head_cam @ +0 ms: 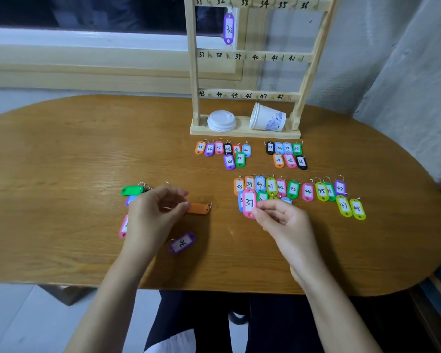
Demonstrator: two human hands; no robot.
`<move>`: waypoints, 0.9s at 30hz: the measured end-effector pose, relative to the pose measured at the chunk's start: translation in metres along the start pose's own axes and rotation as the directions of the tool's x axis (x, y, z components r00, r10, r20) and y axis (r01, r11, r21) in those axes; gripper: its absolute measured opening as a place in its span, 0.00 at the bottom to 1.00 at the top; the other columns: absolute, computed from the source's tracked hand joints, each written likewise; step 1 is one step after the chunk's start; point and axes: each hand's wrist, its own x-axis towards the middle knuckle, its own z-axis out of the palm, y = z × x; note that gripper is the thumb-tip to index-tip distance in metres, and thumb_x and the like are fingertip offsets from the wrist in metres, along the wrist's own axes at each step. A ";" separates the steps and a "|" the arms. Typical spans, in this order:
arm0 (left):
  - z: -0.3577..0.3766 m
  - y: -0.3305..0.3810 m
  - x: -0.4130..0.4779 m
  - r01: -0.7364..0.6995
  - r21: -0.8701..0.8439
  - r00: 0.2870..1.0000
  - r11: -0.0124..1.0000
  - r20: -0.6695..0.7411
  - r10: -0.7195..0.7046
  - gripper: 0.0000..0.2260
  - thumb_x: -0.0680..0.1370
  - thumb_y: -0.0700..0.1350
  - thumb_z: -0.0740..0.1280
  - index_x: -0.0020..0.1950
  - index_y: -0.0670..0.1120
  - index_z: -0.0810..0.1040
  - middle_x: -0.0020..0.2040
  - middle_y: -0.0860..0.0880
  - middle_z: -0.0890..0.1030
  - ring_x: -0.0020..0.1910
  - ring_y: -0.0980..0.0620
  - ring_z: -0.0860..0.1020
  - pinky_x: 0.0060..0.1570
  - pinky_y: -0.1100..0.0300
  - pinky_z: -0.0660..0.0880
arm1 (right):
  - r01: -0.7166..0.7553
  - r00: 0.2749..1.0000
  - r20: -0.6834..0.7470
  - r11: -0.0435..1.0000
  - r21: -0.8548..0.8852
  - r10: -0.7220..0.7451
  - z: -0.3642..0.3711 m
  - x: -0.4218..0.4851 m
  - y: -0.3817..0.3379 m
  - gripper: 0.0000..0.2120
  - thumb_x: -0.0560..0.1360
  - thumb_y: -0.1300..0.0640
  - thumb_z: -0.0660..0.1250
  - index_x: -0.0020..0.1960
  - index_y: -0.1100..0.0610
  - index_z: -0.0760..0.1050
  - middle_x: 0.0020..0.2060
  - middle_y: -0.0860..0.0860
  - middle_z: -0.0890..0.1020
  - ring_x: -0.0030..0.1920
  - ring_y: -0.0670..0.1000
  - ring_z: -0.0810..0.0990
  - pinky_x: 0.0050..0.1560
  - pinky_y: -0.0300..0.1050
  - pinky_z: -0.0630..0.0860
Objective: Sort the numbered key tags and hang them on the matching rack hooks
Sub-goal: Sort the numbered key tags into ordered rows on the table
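A wooden rack (247, 57) with numbered hooks 31 to 48 stands at the table's far side; one purple tag 32 (228, 29) hangs on it. My right hand (278, 220) pinches a pink tag 37 (249, 203) by its lower end, just above the row of tags 38 to 48 (293, 189). My left hand (155, 212) hovers with curled fingers, its fingertips at the end of an orange tag (198, 208) lying face down. Around it lie a green tag (131, 191), a pink tag (123, 226) and a purple tag (182, 242).
Two more sorted groups lie in front of the rack: tags 25 to 30 (222, 151) and tags 33 to 36 (287, 154). A stack of white lids (221, 121) and a tipped paper cup (267, 120) sit on the rack's base. The oval wooden table (74, 149) meets a wall on the right.
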 end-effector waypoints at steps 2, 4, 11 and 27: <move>0.005 0.000 0.000 -0.099 0.122 0.995 0.988 0.043 0.095 0.08 0.70 0.40 0.75 0.48 0.49 0.82 0.43 0.57 0.82 0.41 0.61 0.80 0.44 0.68 0.76 | -0.007 1.000 -0.012 1.000 -0.007 0.007 -0.001 0.003 0.000 0.03 0.72 0.59 0.72 0.45 0.51 0.81 0.40 0.46 0.85 0.44 0.41 0.82 0.42 0.34 0.78; 0.010 0.000 0.002 -0.222 0.237 0.973 0.946 0.119 0.198 0.10 0.70 0.43 0.75 0.49 0.51 0.83 0.45 0.56 0.82 0.43 0.61 0.78 0.45 0.71 0.71 | -0.009 1.000 -0.029 1.000 -0.015 0.008 -0.003 0.006 0.000 0.04 0.72 0.58 0.72 0.47 0.52 0.81 0.42 0.46 0.85 0.45 0.40 0.82 0.40 0.33 0.77; 0.021 -0.002 0.013 -0.368 0.356 0.924 0.859 0.241 0.296 0.08 0.72 0.44 0.73 0.50 0.51 0.83 0.45 0.54 0.83 0.47 0.51 0.79 0.49 0.53 0.76 | 0.009 0.996 -0.093 1.000 -0.001 -0.009 -0.016 0.020 -0.007 0.06 0.73 0.58 0.71 0.45 0.48 0.80 0.41 0.45 0.84 0.43 0.39 0.82 0.38 0.30 0.75; 0.018 0.002 0.029 -0.052 -0.097 0.997 0.994 -0.065 0.046 0.10 0.74 0.38 0.71 0.51 0.51 0.81 0.39 0.54 0.83 0.38 0.56 0.81 0.40 0.65 0.77 | 0.067 0.992 -0.081 0.949 -0.307 -0.096 0.019 0.067 -0.013 0.03 0.72 0.55 0.72 0.43 0.48 0.80 0.39 0.42 0.82 0.42 0.41 0.80 0.47 0.45 0.80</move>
